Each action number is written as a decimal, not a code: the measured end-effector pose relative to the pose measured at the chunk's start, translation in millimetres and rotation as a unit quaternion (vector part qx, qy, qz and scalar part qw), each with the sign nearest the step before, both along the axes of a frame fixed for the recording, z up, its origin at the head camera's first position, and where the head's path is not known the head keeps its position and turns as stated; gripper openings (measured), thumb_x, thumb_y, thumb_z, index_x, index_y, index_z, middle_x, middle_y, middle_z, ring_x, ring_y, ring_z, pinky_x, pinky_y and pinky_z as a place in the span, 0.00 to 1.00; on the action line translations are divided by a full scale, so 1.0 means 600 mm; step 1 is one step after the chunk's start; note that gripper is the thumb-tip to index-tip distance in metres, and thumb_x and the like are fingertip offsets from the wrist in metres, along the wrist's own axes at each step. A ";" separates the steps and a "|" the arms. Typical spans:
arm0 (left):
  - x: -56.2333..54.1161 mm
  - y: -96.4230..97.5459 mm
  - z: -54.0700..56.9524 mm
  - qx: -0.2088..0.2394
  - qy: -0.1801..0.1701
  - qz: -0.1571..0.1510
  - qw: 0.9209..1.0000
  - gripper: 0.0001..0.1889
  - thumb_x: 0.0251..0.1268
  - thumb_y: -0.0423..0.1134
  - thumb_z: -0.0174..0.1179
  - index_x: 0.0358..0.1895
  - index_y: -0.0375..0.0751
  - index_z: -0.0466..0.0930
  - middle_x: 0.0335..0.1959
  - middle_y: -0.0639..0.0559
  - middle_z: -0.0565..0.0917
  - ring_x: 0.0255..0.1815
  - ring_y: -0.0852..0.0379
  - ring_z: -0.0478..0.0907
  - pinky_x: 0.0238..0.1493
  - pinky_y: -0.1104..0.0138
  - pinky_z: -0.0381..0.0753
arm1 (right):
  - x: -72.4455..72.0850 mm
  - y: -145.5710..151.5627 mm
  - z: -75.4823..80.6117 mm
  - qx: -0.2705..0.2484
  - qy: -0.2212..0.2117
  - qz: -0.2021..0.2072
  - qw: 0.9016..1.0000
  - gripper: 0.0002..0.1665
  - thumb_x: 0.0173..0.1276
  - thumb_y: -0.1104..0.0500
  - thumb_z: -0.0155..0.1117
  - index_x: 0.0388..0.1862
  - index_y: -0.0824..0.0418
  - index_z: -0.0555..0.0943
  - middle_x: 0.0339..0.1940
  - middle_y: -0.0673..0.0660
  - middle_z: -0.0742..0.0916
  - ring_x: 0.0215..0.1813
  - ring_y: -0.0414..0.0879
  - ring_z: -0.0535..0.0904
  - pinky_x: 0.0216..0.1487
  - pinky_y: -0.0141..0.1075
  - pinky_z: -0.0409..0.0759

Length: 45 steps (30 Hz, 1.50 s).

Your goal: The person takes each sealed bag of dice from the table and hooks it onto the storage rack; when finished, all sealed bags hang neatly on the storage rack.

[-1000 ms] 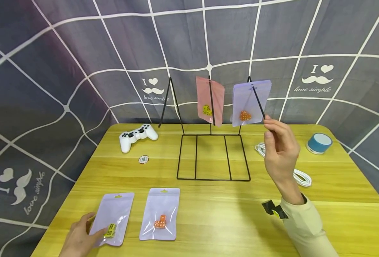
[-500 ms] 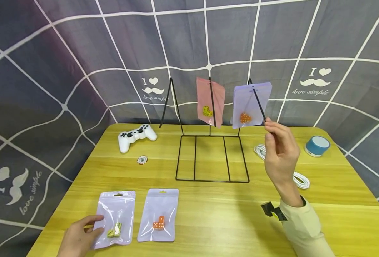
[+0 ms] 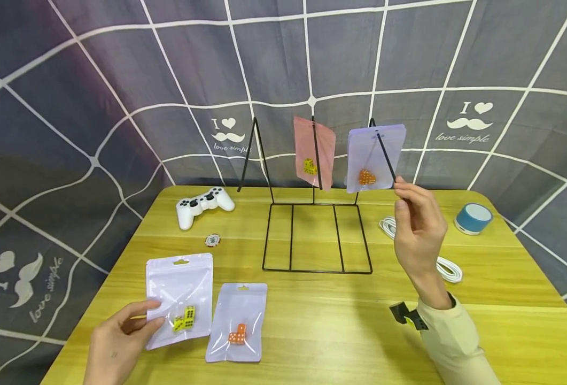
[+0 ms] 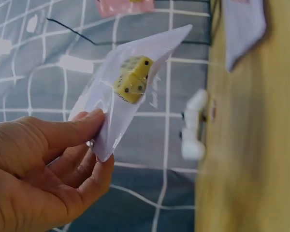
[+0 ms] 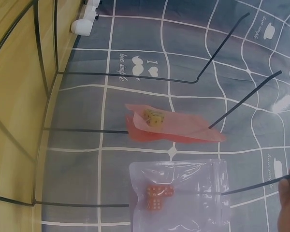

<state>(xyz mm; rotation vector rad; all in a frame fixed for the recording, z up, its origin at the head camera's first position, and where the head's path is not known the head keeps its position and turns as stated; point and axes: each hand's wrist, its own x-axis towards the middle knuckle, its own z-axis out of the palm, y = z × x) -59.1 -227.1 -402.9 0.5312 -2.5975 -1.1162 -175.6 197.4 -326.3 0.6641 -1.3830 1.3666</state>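
Note:
My left hand [image 3: 119, 339] pinches the left edge of a lilac zip bag [image 3: 179, 283] with yellow dice [image 4: 133, 79] inside; the bag is raised off the table. Just right of it, a second lilac bag [image 3: 245, 305] with orange dice lies flat. My right hand [image 3: 420, 230] pinches the front end of the right prong of a black wire rack [image 3: 307, 271]. Lilac bags [image 3: 377, 155] hang on that prong, the front one with orange dice [image 5: 157, 195]. From the middle prong hang pink bags [image 3: 307, 144] with yellow dice. The left prong [image 3: 247, 155] is bare.
A white game controller [image 3: 205, 206] and a poker chip [image 3: 212, 240] lie at the back left. White cables [image 3: 449, 270] and a blue round speaker [image 3: 474, 218] stand to the right, near my right forearm. A grey grid curtain [image 3: 273, 53] closes off the back.
My left hand has taken hold of the bag of yellow dice by its edge and lifted it up from the table. The right hand stays on the prong.

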 end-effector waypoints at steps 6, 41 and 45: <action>0.001 0.025 0.024 0.021 0.074 -0.021 0.997 0.17 0.41 0.28 0.76 0.39 0.40 0.86 0.32 0.47 0.86 0.25 0.69 0.80 0.25 0.79 0.79 | -0.001 0.000 -0.001 0.003 -0.001 -0.001 1.000 0.11 0.67 0.72 0.56 0.36 0.85 0.75 0.40 0.73 0.80 0.53 0.61 0.78 0.55 0.40 0.79; -0.116 0.128 0.089 0.100 0.291 -0.217 0.926 0.14 0.43 0.24 0.73 0.37 0.36 0.86 0.24 0.47 0.85 0.25 0.63 0.81 0.29 0.78 0.81 | 0.001 -0.004 0.000 0.014 0.006 -0.013 1.000 0.12 0.67 0.71 0.57 0.35 0.85 0.75 0.39 0.75 0.80 0.52 0.64 0.78 0.57 0.46 0.77; -0.127 0.129 0.086 0.105 0.294 -0.215 0.925 0.14 0.43 0.23 0.73 0.36 0.34 0.85 0.24 0.46 0.85 0.25 0.63 0.81 0.29 0.77 0.81 | 0.002 -0.003 0.000 0.015 0.003 -0.013 1.000 0.12 0.67 0.71 0.57 0.35 0.85 0.75 0.39 0.74 0.80 0.52 0.64 0.78 0.57 0.45 0.77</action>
